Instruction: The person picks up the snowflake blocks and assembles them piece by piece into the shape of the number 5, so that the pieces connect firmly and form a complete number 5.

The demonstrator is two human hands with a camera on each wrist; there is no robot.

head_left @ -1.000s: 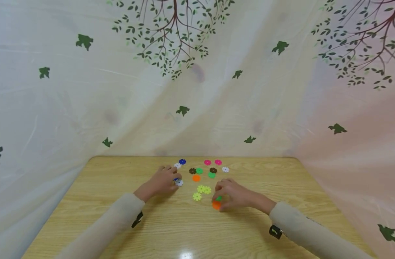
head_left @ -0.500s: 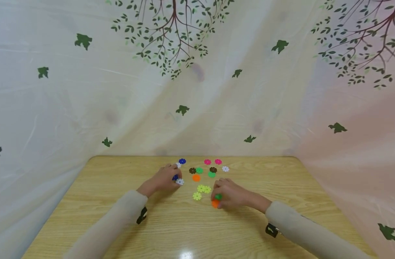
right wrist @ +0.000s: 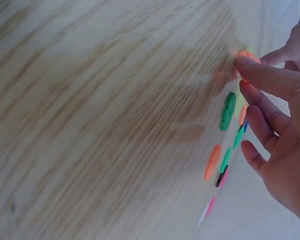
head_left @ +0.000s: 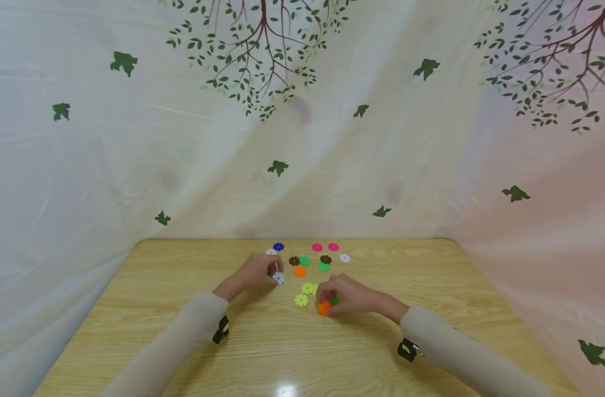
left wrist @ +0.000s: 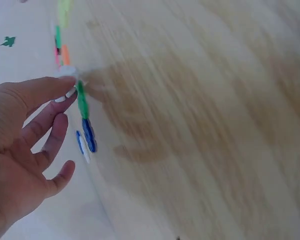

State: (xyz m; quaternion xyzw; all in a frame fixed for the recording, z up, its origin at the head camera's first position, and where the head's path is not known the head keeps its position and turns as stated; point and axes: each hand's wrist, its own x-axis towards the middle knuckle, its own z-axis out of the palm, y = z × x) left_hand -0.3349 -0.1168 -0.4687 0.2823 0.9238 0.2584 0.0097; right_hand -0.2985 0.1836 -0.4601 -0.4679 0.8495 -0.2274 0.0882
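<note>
In the head view my left hand (head_left: 252,271) pinches a white flower-shaped disc (head_left: 279,278) by its edge, thumb and fingertips meeting on it. The left wrist view has a green disc (left wrist: 82,101) and a blue disc (left wrist: 89,135) lying just past those fingers. Right of the middle, my right hand (head_left: 347,295) holds an orange flower-shaped disc (head_left: 324,307) between thumb and finger. Partly hidden by that hand is a green disc (head_left: 335,300), seen resting on the wood in the right wrist view. Yellow-green discs (head_left: 301,300) lie between the hands, one partly covered by the right fingers.
Towards the back of the wooden table (head_left: 183,264) lie pink discs (head_left: 317,247), brown discs (head_left: 325,259), green discs (head_left: 304,261), another orange disc (head_left: 300,272), a white disc (head_left: 344,258) and a blue disc (head_left: 279,246). A pale printed curtain (head_left: 322,193) stands behind.
The left hand has shifted slightly right with the white disc, which is now lifted and tilted. My right hand has moved left and a little back, carrying the orange disc away from the green one.
</note>
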